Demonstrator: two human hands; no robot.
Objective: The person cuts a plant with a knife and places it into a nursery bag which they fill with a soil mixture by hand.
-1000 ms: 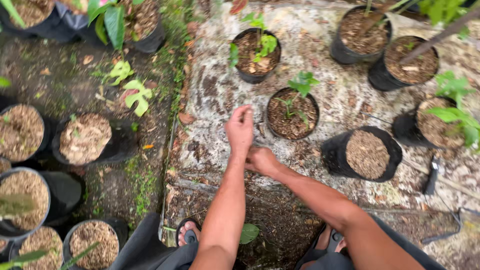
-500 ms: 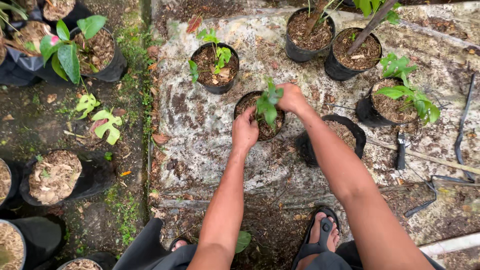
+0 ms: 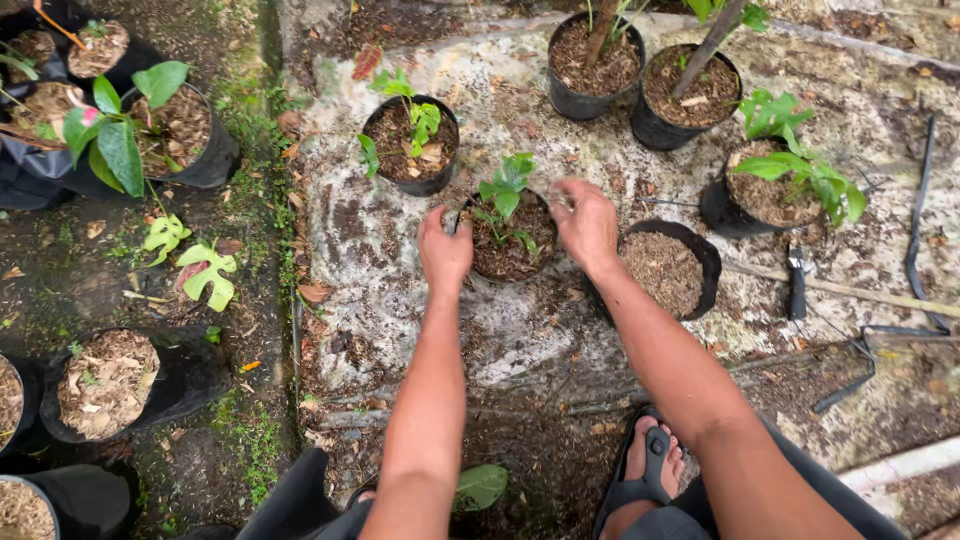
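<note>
**Hidden rims, cropped pots**

The left hand covers the near-left rim of the black seedling pot, and its fingertips are out of sight against the pot wall. The right hand hides the right rim; whether its fingers press the soil or only the edge cannot be told. Both arms run off the bottom edge. The two staked pots at the top are visible, but their stems leave the frame. Grow bags on the left are cut by the edge. The sandalled foot is partly behind the right forearm. A dark hand tool is too small to identify.
</note>
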